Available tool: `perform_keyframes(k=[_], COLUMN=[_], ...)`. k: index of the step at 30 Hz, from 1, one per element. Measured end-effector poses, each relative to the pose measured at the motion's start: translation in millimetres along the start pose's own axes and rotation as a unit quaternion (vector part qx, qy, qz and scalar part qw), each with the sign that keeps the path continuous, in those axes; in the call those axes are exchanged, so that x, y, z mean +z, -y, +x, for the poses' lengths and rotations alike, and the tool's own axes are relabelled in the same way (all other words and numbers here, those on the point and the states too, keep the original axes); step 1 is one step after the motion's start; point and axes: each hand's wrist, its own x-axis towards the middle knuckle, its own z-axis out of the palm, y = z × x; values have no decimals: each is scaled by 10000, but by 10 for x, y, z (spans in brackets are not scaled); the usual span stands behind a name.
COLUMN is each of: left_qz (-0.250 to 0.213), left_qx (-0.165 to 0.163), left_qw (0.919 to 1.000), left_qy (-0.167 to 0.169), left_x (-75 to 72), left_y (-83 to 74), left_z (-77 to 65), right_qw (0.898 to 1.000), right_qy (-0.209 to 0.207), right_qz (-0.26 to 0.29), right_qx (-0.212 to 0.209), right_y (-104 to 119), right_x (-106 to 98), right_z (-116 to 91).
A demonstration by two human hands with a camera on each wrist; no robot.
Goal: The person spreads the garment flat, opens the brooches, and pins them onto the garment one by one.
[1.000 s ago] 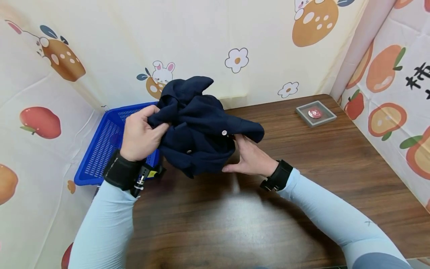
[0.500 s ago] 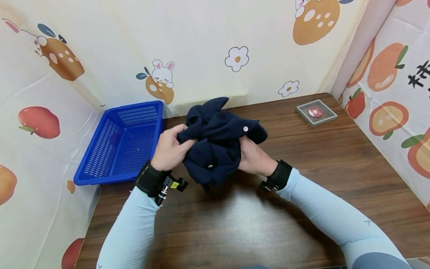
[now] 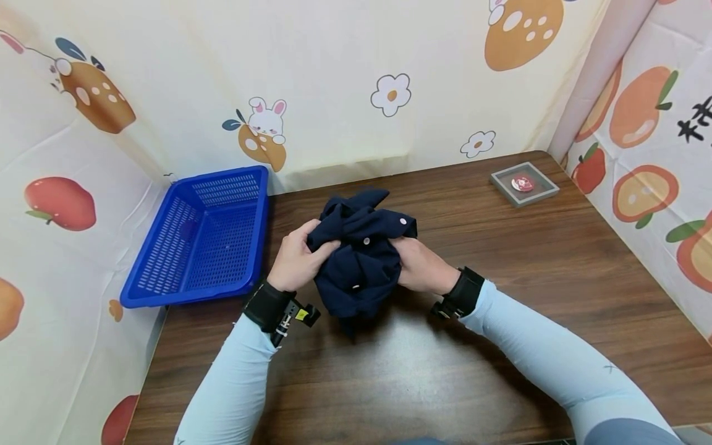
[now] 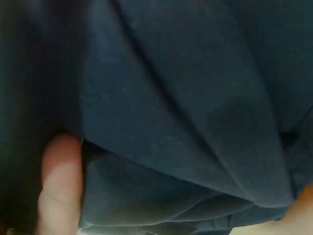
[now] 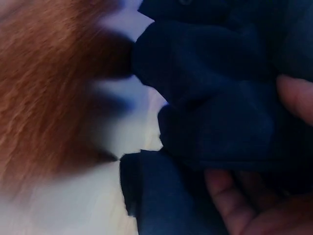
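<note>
A crumpled navy garment point(image 3: 356, 266) with several pale buttons is bunched between both hands, close over the table. My left hand point(image 3: 300, 256) grips its left side, thumb on top of the cloth. On the other side my right hand point(image 3: 419, 266) holds the bundle, its fingers partly hidden under a buttoned flap. In the left wrist view navy folds point(image 4: 186, 107) fill most of the picture, with one fingertip at lower left. The right wrist view has the cloth point(image 5: 220, 107) between the thumb and the fingers point(image 5: 227, 198).
A blue perforated plastic basket point(image 3: 191, 241) stands at the left of the wooden table point(image 3: 445, 364), with nothing in it. At the back right lies a small grey square tray point(image 3: 520, 199) holding a round red-and-white item. Printed cloth walls point(image 3: 334, 74) border the table at the back and sides.
My left hand has moved right and down from in front of the basket, bringing the garment along. The bundle is now lower, more compact and nearer the table; the right hand has barely shifted.
</note>
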Motion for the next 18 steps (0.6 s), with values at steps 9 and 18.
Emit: perform_keyframes(k=[9,18], left_qz=[485,904], left_qx=[-430,-596], left_qw=[9974,9926], left_qy=[300,557], left_x=[105,244], left_y=[269,429], left_z=[25,24], right_qw=[9940,9845], right_qy=[583,1046], right_qz=[-602,-858], right_qx=[696,1112], right_y=[-101,-196], right_x=[13,-25], right_z=[-110,-241])
